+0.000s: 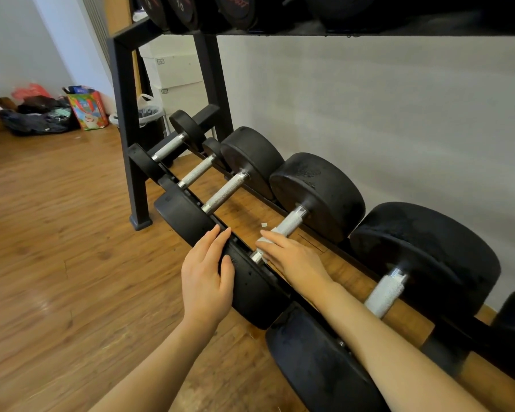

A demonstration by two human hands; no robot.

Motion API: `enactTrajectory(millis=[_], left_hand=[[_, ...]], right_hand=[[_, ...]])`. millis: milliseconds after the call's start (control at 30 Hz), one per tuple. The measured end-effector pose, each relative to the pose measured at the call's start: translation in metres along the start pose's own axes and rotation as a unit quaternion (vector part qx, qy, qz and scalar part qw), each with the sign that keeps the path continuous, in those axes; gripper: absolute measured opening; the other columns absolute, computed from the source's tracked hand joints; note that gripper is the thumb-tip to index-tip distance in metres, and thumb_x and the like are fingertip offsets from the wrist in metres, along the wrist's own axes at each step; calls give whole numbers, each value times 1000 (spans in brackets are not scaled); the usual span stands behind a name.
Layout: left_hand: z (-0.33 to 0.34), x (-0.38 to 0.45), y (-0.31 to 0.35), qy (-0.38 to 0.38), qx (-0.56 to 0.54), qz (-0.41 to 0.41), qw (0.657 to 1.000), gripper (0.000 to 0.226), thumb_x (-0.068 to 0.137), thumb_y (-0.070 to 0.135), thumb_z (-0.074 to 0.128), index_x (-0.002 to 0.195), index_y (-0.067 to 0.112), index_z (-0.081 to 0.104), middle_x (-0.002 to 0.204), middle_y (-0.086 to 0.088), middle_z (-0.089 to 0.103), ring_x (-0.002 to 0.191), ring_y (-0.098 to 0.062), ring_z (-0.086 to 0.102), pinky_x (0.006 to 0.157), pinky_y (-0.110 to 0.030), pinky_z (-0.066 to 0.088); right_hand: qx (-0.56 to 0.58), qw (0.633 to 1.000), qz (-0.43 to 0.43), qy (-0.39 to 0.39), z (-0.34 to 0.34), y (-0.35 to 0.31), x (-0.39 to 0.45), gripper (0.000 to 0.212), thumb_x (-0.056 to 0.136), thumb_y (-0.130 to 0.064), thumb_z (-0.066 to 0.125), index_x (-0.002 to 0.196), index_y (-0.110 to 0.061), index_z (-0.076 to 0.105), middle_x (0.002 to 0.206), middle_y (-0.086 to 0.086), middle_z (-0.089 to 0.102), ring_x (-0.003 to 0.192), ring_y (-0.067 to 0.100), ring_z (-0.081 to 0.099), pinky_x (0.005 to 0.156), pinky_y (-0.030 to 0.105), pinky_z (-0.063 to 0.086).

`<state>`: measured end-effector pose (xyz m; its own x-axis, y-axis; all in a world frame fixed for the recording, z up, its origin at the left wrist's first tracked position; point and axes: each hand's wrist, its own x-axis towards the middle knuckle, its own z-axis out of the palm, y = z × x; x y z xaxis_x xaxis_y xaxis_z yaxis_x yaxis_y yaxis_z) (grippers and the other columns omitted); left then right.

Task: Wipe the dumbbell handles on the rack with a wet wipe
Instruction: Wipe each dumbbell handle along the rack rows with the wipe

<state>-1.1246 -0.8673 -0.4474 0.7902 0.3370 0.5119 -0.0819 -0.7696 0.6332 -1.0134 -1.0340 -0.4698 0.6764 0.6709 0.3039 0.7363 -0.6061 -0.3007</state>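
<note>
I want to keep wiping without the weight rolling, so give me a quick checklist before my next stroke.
1. Wipe on the handle under the right hand: ok.
2. Left hand steadying the near weight head, fingers flat on it: ok.
3. Right hand's grip wrapped fully round the handle: cannot tell, fingers hide it.
4. Dumbbell seated on the rack rail: ok.
5. Far part of the handle free to wipe: ok, bare metal shows.
6. Wipe still wet: cannot tell.
</note>
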Motion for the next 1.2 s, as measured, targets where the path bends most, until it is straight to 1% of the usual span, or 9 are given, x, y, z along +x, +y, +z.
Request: enactTrajectory(millis=[100,267,400,500,567,733,867,1033,1200], left_hand=[[0,0,1,-2,2,-3,1000,54,95,39,31,140,19,55,147,0,50,138,-18,43,110,-52,37],[-1,0,1,-4,-1,-1,1000,55,95,38,31,140,19,54,148,0,49,138,-18,42,111,-51,37],[-1,0,2,-5,0,-8,1000,55,95,39,30,140,20,54,148,0,49,138,-17,42,110,-52,37],[-1,0,3,-5,0,-5,1000,55,95,38,30,140,19,54,147,0,49,138,-18,43,111,-51,37],[-1,0,3,-3,-1,-5,1000,55,95,38,31,140,19,55,147,-1,50,138,-18,43,111,-51,37],[-2,-2,5,1,2,-13,1000,55,95,39,30,140,19,55,148,0,49,138,-18,42,113,-50,35],[-2,-1,4,-1,-3,-10,1000,55,95,39,31,139,18,56,147,-1,50,138,-18,42,112,-50,36],[-2,-1,3,-7,-1,-10,1000,55,94,39,32,140,20,55,148,0,49,139,-16,41,113,-45,35],[-6,0,4,-26,-10,-20,999,55,93,43,32,142,25,52,150,6,45,141,-11,36,114,-33,26]], right_hand=[[-8,999,-16,-37,-1,-3,-1,50,97,-15,51,145,-27,41,158,-6,27,126,22,49,91,40,50],[-32,999,13,16,1,4,-1,49,97,-13,53,144,-25,44,156,-5,31,115,23,57,78,38,54],[-20,998,-35,-38,3,-2,-2,50,99,-16,47,146,-30,38,158,-8,26,126,21,50,91,39,50],[-31,999,-7,10,5,4,-1,44,98,-23,48,141,-27,46,155,-7,33,111,20,59,76,35,54],[-31,998,22,58,5,8,0,42,98,-33,40,136,-23,54,152,-6,40,98,18,65,67,33,56],[-41,998,-34,14,11,3,-2,43,99,-22,52,141,-24,47,155,-6,35,101,19,63,72,39,55],[-59,991,32,118,7,10,-1,36,95,-25,55,131,-21,56,146,-1,48,86,16,65,59,30,56],[-48,984,27,169,10,12,0,39,87,-15,67,126,-12,63,136,6,57,87,23,66,65,35,60],[-50,980,18,194,7,14,0,43,83,-10,74,125,-12,65,127,6,64,93,23,66,71,29,58]])
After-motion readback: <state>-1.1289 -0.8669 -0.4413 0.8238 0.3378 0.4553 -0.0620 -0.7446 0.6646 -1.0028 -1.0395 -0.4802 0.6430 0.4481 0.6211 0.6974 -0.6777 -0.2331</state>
